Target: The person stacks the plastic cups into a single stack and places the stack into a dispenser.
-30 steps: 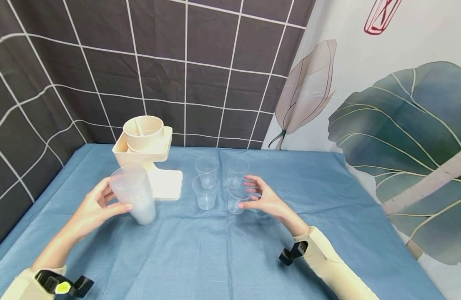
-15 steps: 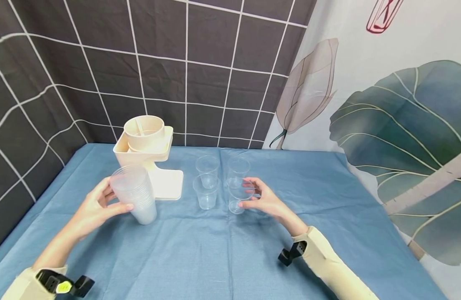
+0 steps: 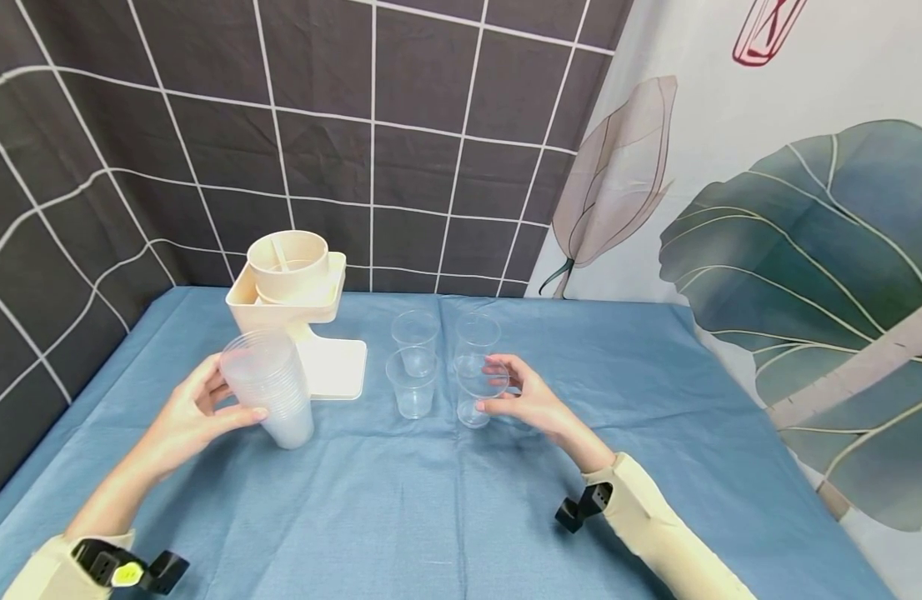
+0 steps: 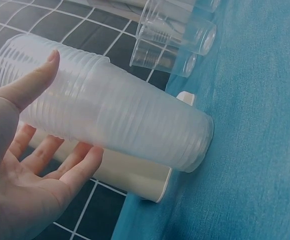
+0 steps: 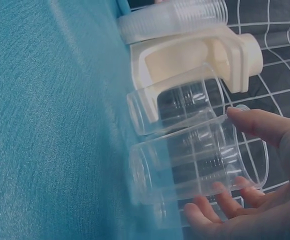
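Observation:
In the head view my left hand (image 3: 194, 408) holds a tall nested stack of clear plastic cups (image 3: 277, 396), tilted a little, low over the cloth. In the left wrist view the thumb lies along the upper part of the stack (image 4: 110, 105) and the fingers curl beneath it. My right hand (image 3: 528, 400) grips a single clear plastic cup (image 3: 471, 390), which stands upright. Thumb and fingers are on either side of this cup (image 5: 195, 155) in the right wrist view. Three more single cups stand close by: front left (image 3: 413, 385), back left (image 3: 414, 327) and back right (image 3: 477, 328).
A cream plastic stand (image 3: 322, 300) with a round cup-like top (image 3: 287, 267) and a flat base plate (image 3: 337, 371) stands behind the stack. Blue cloth (image 3: 386, 517) covers the table. A dark grid-patterned curtain (image 3: 318, 150) hangs at the back, a leaf-printed one (image 3: 716, 167) at right.
The view shifts very slightly between the earlier frames. Both hands keep their hold, and the cups and stand stay in place.

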### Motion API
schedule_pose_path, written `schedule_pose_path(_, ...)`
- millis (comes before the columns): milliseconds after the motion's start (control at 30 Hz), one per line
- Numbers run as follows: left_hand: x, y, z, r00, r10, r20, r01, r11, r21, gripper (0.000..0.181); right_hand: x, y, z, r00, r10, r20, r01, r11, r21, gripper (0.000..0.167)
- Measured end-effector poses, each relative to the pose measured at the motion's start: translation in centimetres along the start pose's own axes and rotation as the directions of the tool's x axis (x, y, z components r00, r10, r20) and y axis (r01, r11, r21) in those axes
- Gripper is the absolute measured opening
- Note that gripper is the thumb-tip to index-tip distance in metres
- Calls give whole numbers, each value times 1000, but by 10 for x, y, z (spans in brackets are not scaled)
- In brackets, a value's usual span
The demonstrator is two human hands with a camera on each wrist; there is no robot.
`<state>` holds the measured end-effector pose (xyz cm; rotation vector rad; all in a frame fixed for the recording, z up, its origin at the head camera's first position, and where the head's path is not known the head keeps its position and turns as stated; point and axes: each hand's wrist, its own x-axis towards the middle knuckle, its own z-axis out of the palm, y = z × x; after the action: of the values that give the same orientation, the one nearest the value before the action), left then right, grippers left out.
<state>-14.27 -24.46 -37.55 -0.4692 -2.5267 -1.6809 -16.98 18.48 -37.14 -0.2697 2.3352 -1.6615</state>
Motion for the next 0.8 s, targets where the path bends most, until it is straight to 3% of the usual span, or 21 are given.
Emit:
schedule_pose_path(400,0,1,0,1000,-6,0,6,1000,4,72,-2,-5,3,999,-34,-35,34,999,-13,70)
schedule_pose_path(800,0,1,0,1000,-16,1,16,1000,-2,71,-7,-16,7,993,-98,-65,91,991,-102,69)
